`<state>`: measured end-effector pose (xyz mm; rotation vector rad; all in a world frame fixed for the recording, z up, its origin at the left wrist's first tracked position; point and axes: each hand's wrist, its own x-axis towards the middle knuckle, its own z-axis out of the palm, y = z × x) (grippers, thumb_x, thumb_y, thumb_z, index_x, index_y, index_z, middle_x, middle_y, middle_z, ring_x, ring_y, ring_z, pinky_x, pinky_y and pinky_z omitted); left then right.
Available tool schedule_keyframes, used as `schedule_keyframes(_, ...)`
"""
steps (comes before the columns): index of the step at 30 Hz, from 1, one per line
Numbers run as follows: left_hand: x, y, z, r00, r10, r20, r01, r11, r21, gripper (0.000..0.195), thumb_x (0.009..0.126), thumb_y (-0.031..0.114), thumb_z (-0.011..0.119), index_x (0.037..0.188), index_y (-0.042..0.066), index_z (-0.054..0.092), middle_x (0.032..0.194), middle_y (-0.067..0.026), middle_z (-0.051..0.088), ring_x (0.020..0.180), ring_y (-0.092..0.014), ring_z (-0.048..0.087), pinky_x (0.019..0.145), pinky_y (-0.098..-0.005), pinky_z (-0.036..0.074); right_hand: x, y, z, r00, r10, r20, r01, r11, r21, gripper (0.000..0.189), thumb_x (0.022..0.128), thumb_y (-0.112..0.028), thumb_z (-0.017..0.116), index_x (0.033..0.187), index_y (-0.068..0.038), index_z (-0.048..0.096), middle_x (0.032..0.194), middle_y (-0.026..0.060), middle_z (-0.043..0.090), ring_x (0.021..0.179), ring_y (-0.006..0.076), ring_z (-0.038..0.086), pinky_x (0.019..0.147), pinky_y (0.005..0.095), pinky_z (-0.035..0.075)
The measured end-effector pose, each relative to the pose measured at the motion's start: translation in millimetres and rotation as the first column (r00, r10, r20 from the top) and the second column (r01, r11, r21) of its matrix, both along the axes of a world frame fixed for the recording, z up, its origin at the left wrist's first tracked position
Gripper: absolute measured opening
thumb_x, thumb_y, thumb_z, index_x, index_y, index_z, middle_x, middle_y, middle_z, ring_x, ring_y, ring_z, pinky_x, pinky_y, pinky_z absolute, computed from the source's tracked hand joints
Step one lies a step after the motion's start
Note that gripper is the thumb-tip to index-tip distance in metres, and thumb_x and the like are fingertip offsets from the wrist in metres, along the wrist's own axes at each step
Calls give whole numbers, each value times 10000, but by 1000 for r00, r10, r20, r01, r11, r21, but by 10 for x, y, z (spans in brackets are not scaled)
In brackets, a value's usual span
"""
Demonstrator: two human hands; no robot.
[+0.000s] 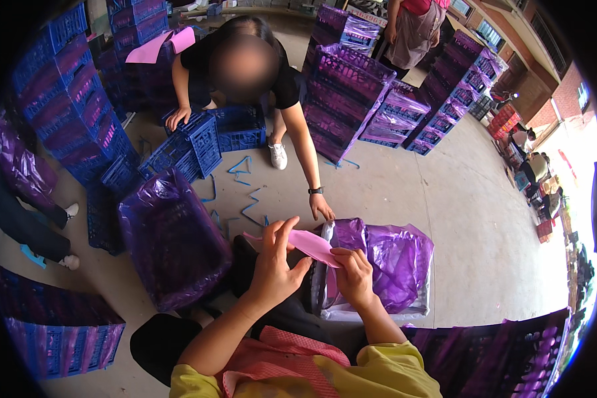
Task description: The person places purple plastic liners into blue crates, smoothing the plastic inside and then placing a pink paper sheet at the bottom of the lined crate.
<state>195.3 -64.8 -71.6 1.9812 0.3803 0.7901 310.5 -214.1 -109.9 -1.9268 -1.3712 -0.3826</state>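
Observation:
My right hand (pixel 353 278) pinches one end of a thin, folded pink sheet (pixel 312 245) between thumb and fingers. My left hand (pixel 278 268) is at the sheet's other end, its thumb apart from the pink material. The sheet passes behind the left fingers, and a narrow tail shows beyond them. Whether those fingers grip it is hidden. Below and right of the sheet stands a white-rimmed container (pixel 408 316) with a purple plastic bag (pixel 395 263) inside. Left of my hands, a crate lined with purple plastic (pixel 174 244) sits tilted.
A crouching co-worker's hand (pixel 322 206) reaches the container's far rim; their other hand (pixel 179 118) rests on a blue crate (pixel 206 144). Stacked crates (pixel 74 94) rise at left, more purple-wrapped stacks (pixel 346 99) behind. Cut blue straps (pixel 251 206) litter the concrete floor (pixel 467 224).

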Motion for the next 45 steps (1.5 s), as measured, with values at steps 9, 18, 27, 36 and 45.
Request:
schedule_keyframes(9, -20, 178, 112, 979, -91, 180, 46, 970, 240, 143, 684, -35, 651, 791, 20, 574, 794, -77, 606, 715, -246, 598, 628, -311, 480, -23, 165, 393, 987, 67, -147, -51, 993, 110, 185, 705, 71, 582, 872, -8, 577, 845, 103, 624, 719, 249, 581, 641, 306, 472)
schedule_keyframes(18, -36, 194, 400, 929, -279, 242, 53, 749, 661, 171, 710, 25, 641, 870, 43, 583, 905, -70, 616, 818, -233, 608, 723, -327, 487, 14, 61, 879, 952, 180, -246, -157, 981, 111, 254, 720, 101, 490, 951, 23, 559, 896, 168, 565, 830, 323, 568, 720, 342, 461)
schedule_keyframes(27, -135, 231, 1034, 956, -246, 161, 166, 905, 393, 85, 758, 60, 631, 800, -11, 613, 748, -125, 617, 670, -277, 607, 593, -334, 482, -22, 141, 1415, 930, 231, -287, -191, 968, 161, 93, 760, 26, 558, 834, 27, 502, 693, 108, 492, 624, 184, 495, 576, 271, 397)
schedule_keyframes(36, -83, 320, 2056, 940, -184, 287, -39, 779, 625, 91, 749, 23, 615, 810, -23, 566, 727, -128, 575, 651, -271, 581, 572, -336, 455, 97, 159, 1492, 706, 271, -654, -215, 962, 166, 317, 795, -60, 596, 1097, 9, 530, 905, 74, 630, 830, 88, 539, 745, 259, 447)
schedule_keyframes(45, -617, 504, 2834, 936, -64, 346, -204, 702, 683, 71, 821, 52, 579, 852, -9, 560, 725, -10, 557, 666, -63, 504, 613, -193, 405, 436, 426, 1080, 488, 348, -801, -438, 891, 121, 241, 778, -90, 659, 978, 32, 604, 845, 30, 619, 774, 85, 551, 694, 239, 459)
